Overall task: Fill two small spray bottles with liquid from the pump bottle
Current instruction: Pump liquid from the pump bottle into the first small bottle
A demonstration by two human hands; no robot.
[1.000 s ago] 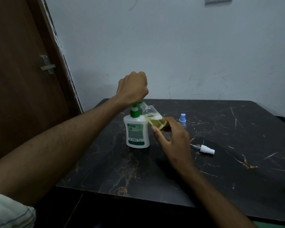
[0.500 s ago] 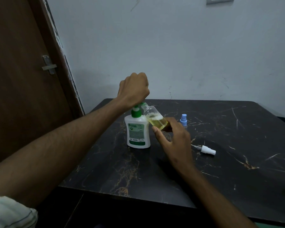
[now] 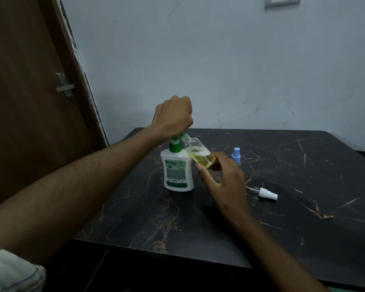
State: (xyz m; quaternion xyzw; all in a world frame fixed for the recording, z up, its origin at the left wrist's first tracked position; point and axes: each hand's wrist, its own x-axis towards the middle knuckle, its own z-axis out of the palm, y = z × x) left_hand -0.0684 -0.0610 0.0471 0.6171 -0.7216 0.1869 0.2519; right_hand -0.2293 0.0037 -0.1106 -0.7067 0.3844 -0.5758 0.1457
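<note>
A white pump bottle (image 3: 178, 171) with a green pump stands on the black marble table (image 3: 282, 207). My left hand (image 3: 173, 118) sits fisted over the pump head, which it hides. My right hand (image 3: 223, 180) holds a small clear spray bottle (image 3: 198, 153) tilted, with its open neck at the pump's spout. Yellowish liquid fills its lower part. Behind my right hand stands a second small bottle with a blue spray cap (image 3: 236, 154); its body is mostly hidden. A loose white spray cap (image 3: 267, 193) with its tube lies on the table to the right.
A brown door (image 3: 30, 102) with a metal latch stands at the left. A pale wall runs behind the table. The table's front edge lies near my forearms.
My left hand has risen slightly over the pump. The tilted bottle and my right hand stay in place.
</note>
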